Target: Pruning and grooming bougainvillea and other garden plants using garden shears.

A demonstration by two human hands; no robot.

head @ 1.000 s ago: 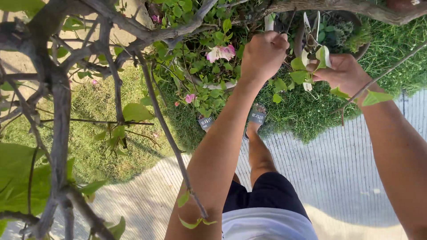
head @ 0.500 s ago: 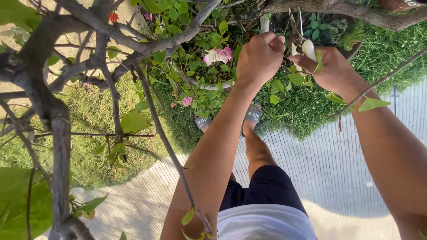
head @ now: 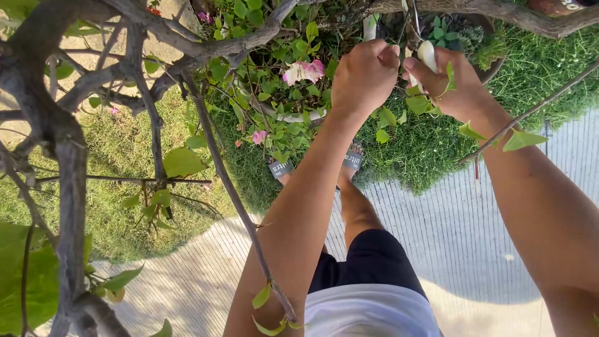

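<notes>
Two bare hands work at the top of the view, close together among the twigs. The left hand [head: 366, 73] is curled into a fist with its fingers together around a pale handle [head: 370, 28], of which only the upper end shows above the knuckles. The right hand [head: 457, 84] is just beside it, fingers clamped on a thin twig with a whitish, petal-like bract [head: 427, 55] and a few small green leaves [head: 415, 103]; that twig sits between the two hands, near the top edge of the view, under a thick grey branch [head: 499, 9]. One pink and white flower [head: 304, 70] hangs just left of the left hand, and a smaller pink one [head: 259, 136] lies lower in the foliage. One long bare stem [head: 234, 193] crosses the left forearm, and a second thin stem [head: 530, 112] crosses the right wrist, carrying two pointed leaves. The woody trunk [head: 65, 181] on the left is rough, knotted and grey. Below, two feet in grey sandals [head: 352, 161] stand at the edge of a short green lawn [head: 430, 150], where it meets pale, finely ribbed paving [head: 462, 237] in bright sun. The person wears dark shorts and a white top. A round pot [head: 493, 65] with small plants sits on the grass near the right hand.
</notes>
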